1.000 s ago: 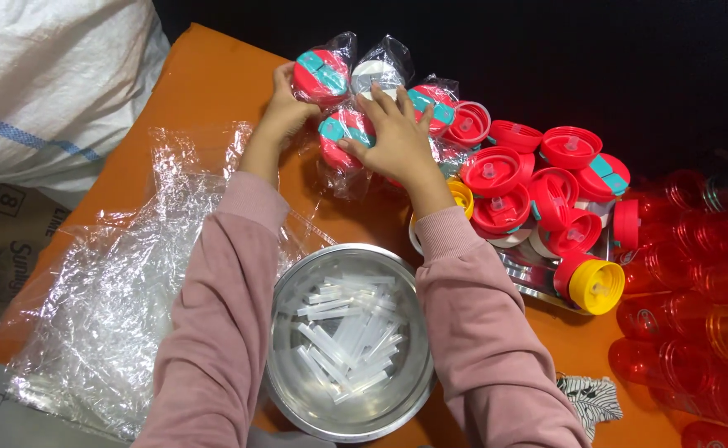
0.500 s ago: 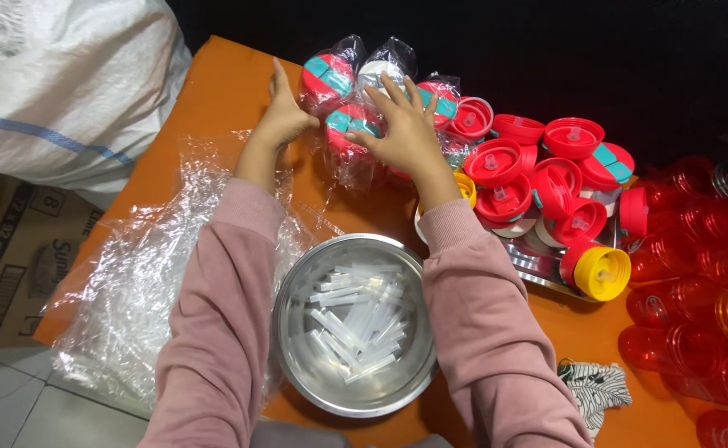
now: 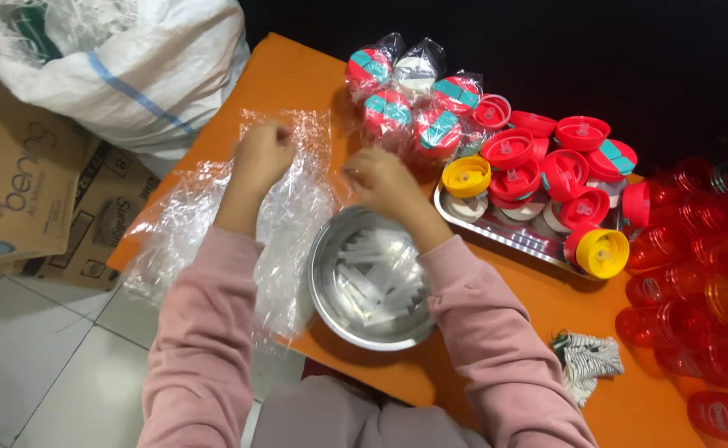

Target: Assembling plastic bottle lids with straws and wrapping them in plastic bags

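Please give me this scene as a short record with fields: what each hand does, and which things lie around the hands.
left hand: pinches a clear plastic bag at its upper edge
right hand: holds the same bag at its other side
under the hands: heap of clear plastic bags on the orange table
near the body: steel bowl with white straws
beyond the hands: bagged lids
right side: steel tray with red and yellow lids; red cups

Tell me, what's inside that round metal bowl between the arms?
The metal bowl holds a loose heap of short, pale, see-through plastic strips, criss-crossed. Bare metal shows around them. Whatever lies beneath the heap is covered.
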